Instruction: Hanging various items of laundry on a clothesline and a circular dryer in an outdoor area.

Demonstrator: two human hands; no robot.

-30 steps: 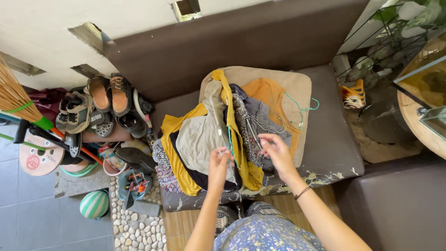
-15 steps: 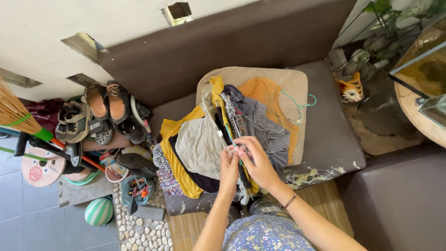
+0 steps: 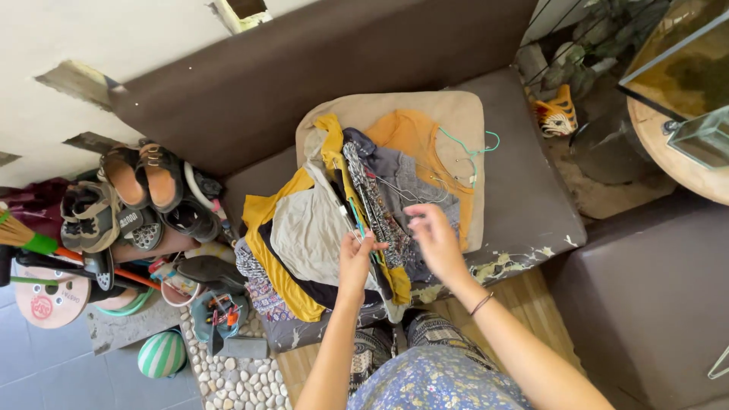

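I see my left hand [image 3: 355,258] at the centre of the frame, pinched around a teal hanger [image 3: 357,220] that lies in the pile of clothes [image 3: 319,228] on the brown sofa seat [image 3: 524,190]. My right hand [image 3: 434,234] hovers just beside it, fingers spread and grasping nothing, above a grey garment [image 3: 414,178] tangled with wire hangers [image 3: 395,188]. Another teal hanger [image 3: 471,148] rests toward the upper right of the pile. Shoes [image 3: 137,197] crowd the left of the frame, with a striped ball [image 3: 161,354] at lower left.
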